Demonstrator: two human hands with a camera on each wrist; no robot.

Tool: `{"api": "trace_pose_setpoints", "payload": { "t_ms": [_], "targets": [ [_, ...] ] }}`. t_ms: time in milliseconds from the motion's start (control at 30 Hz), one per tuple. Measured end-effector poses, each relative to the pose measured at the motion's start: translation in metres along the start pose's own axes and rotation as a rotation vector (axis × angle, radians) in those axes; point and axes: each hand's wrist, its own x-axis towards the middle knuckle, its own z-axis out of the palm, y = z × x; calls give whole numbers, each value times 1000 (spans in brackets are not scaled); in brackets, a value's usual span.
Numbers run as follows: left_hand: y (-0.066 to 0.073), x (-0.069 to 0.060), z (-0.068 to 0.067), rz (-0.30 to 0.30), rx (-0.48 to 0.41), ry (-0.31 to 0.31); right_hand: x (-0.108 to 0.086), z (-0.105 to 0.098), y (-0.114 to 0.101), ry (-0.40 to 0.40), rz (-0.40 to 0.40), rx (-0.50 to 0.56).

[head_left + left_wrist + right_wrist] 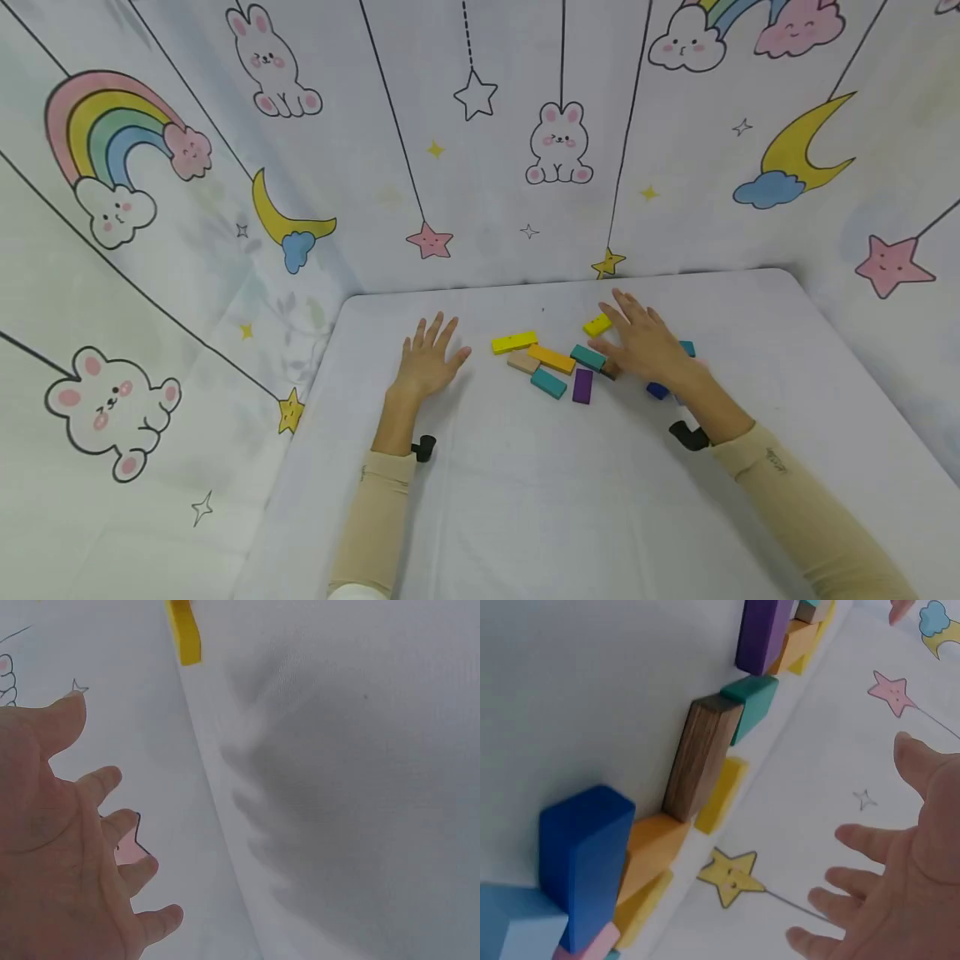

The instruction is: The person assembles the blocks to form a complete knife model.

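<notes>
My left hand (423,367) hovers at the left of the table with its fingers spread, holding nothing. The nearest piece to it is a long yellow block (514,342). Beside that lie a tan block (523,362), an orange block (552,359), a teal block (549,383) and a purple block (582,387). Over the right part of the pile is my right hand (648,346), fingers stretched out and nothing in its grasp. It partly hides a brown block (703,757), a dark blue block (589,862) and a light blue block (517,922), seen better from the right wrist.
A white cloth covers the table (510,500). Behind and at the sides hangs a curtain (510,192) printed with rabbits, stars, moons and rainbows. Each wrist wears a small black camera mount, one being the left mount (424,448).
</notes>
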Motion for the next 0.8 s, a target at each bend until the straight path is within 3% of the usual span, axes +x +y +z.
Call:
{"api": "trace_pose_setpoints", "payload": {
  "t_ms": [233,500,667,800],
  "targets": [
    [15,5,4,71,-6,-32,7,9,-7,28,-22,12],
    [24,13,12,78,9,-70,11,14,-14,23,-21,23],
    [30,16,10,93,1,-56,14,17,-22,15,-22,2],
    [32,21,12,104,41,-84,17,21,-27,-3,-31,2]
  ]
}}
